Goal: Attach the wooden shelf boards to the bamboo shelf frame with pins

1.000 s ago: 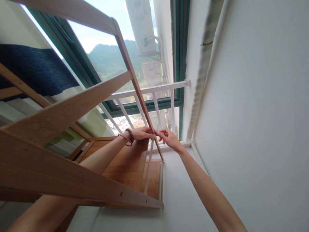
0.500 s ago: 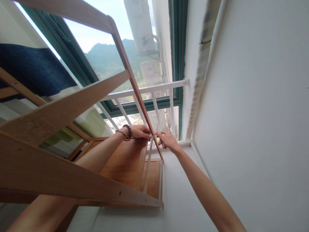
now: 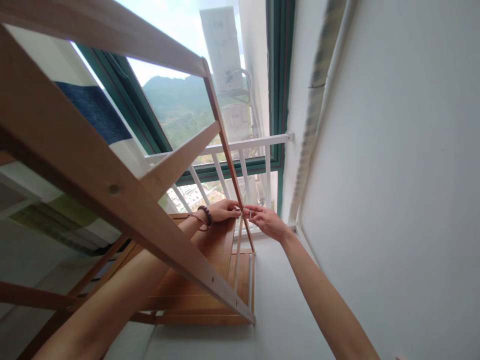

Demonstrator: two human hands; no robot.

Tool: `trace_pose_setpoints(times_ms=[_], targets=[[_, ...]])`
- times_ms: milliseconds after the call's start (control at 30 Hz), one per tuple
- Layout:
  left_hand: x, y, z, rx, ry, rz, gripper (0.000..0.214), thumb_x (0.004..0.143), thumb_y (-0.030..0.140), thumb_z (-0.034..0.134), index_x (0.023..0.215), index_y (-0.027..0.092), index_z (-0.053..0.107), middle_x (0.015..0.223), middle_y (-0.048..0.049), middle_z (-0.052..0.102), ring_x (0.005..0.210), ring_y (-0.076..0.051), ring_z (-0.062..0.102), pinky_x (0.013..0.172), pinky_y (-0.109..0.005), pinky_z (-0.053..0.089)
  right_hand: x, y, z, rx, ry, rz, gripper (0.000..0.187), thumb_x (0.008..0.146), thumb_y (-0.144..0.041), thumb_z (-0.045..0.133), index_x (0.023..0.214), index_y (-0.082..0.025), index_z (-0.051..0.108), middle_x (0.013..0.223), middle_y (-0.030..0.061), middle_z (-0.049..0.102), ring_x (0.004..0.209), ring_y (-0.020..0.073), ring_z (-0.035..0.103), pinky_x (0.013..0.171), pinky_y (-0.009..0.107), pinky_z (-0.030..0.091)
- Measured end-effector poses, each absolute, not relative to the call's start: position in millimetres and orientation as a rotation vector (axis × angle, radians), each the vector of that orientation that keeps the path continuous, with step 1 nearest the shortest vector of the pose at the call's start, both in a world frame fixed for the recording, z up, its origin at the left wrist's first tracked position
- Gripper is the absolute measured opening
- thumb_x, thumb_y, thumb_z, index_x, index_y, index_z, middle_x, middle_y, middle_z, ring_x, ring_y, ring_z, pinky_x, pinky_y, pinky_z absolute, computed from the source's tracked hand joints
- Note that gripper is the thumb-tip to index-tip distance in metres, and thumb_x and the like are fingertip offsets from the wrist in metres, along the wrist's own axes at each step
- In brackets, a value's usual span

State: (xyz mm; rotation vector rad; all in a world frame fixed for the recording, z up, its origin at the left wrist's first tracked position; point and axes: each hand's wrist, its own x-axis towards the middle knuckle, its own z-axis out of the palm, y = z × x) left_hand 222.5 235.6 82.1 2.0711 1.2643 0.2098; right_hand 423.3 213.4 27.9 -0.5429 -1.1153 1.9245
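Observation:
A wooden shelf frame (image 3: 180, 165) lies tipped on the floor and fills the left of the view. My left hand (image 3: 224, 210), with a bead bracelet (image 3: 206, 215) on its wrist, reaches through the frame and pinches at a thin upright post (image 3: 228, 155) of the frame. My right hand (image 3: 264, 221) comes in from the right. Its fingers are closed on a small pale thing that I cannot make out, right beside the same post. The two hands nearly touch.
A white railing (image 3: 240, 145) crosses in front of a green-framed window (image 3: 279, 100) behind the hands. A white wall (image 3: 393, 165) runs along the right. Blue and green cloth (image 3: 93, 112) hangs at the left. White air-conditioner units (image 3: 223, 50) hang outside.
The view has shifted, so the near beams of the frame sit lower and larger. Both hands stay at the same post; the right hand's fingers have turned slightly.

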Motion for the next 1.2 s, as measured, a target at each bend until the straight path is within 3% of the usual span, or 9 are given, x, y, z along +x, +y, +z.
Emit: trace_pose_setpoints(times_ms=[100,233,433,533,667,800,967,1067,1200], targets=[[222.1,236.5,80.4,2.1,1.249,0.238,0.049,0.072,0.052,0.053,0.101,0.014,0.06,0.077,-0.0027,0.064,0.071,-0.015,0.054,0.066,-0.024,0.039,426.1,212.5,28.8,-0.518,-1.227,1.89,0.035,0.07,-0.02,0.062,0.104,-0.018,0.061,0.099,0.0047,0.066,0.096,0.015,0.059,0.084,0.027,0.044],[221.7,237.6,80.9,2.136,1.237,0.253,0.045,0.071,0.051,0.054,0.095,0.015,0.063,0.076,-0.0019,0.064,0.071,-0.015,0.053,0.065,-0.023,0.038,423.4,215.9,26.7,-0.569,-1.333,1.761,0.037,0.072,-0.032,0.063,0.104,-0.014,0.063,0.092,0.0073,0.067,0.086,0.0166,0.062,0.078,0.03,0.045],[224.6,234.8,81.7,2.154,1.315,0.203,0.042,0.073,0.052,0.049,0.076,0.012,0.061,0.065,-0.0006,0.057,0.061,-0.012,0.047,0.058,-0.023,0.035,423.5,210.4,18.7,-0.429,-1.155,1.863,0.043,0.064,-0.019,0.067,0.106,-0.02,0.062,0.098,0.0045,0.067,0.097,0.0159,0.058,0.095,0.035,0.035],[225.8,233.2,82.8,2.171,1.295,0.206,0.043,0.073,0.052,0.049,0.076,0.011,0.061,0.066,-0.0014,0.057,0.062,-0.013,0.047,0.06,-0.024,0.035,423.7,208.8,17.2,-0.421,-1.154,1.857,0.045,0.062,-0.018,0.068,0.107,-0.021,0.062,0.099,0.0042,0.066,0.099,0.0167,0.057,0.095,0.035,0.035],[225.0,234.1,83.1,2.182,1.247,0.208,0.041,0.073,0.05,0.049,0.08,0.011,0.062,0.069,-0.0022,0.058,0.065,-0.014,0.048,0.062,-0.024,0.036,420.2,213.6,18.4,-0.557,-1.315,1.709,0.04,0.07,-0.032,0.065,0.107,-0.018,0.062,0.089,0.0052,0.067,0.084,0.0152,0.061,0.083,0.033,0.043],[224.9,234.9,81.1,2.191,1.253,0.212,0.04,0.074,0.047,0.048,0.079,0.01,0.062,0.067,-0.0024,0.056,0.063,-0.013,0.046,0.06,-0.025,0.035,415.5,219.0,21.8,-0.743,-1.51,1.441,0.039,0.075,-0.044,0.056,0.095,-0.014,0.068,0.067,0.0027,0.064,0.06,0.0112,0.057,0.061,0.026,0.046],[227.2,233.3,78.8,2.205,1.25,0.238,0.039,0.076,0.046,0.046,0.084,0.011,0.062,0.067,-0.0019,0.054,0.061,-0.012,0.044,0.057,-0.024,0.033,411.4,225.5,32.3,-1.062,-1.553,1.191,0.03,0.078,-0.038,0.053,0.083,-0.014,0.071,0.057,0.0001,0.058,0.048,0.0069,0.05,0.054,0.021,0.043],[229.0,231.1,79.9,2.225,1.249,0.238,0.037,0.076,0.044,0.046,0.085,0.012,0.062,0.068,-0.0015,0.054,0.061,-0.012,0.044,0.058,-0.024,0.033,408.7,230.8,36.7,-1.053,-1.437,1.315,0.027,0.075,-0.027,0.059,0.097,-0.012,0.066,0.053,-0.0021,0.055,0.049,0.0086,0.053,0.052,0.022,0.045],[231.5,226.4,82.8,2.242,1.32,0.253,0.035,0.075,0.044,0.046,0.075,0.012,0.061,0.062,-0.0003,0.051,0.058,-0.011,0.042,0.055,-0.023,0.032,406.8,233.6,33.6,-0.928,-1.254,1.484,0.049,0.071,-0.021,0.065,0.117,-0.012,0.052,0.054,-0.0035,0.054,0.053,0.0127,0.06,0.046,0.022,0.046]])
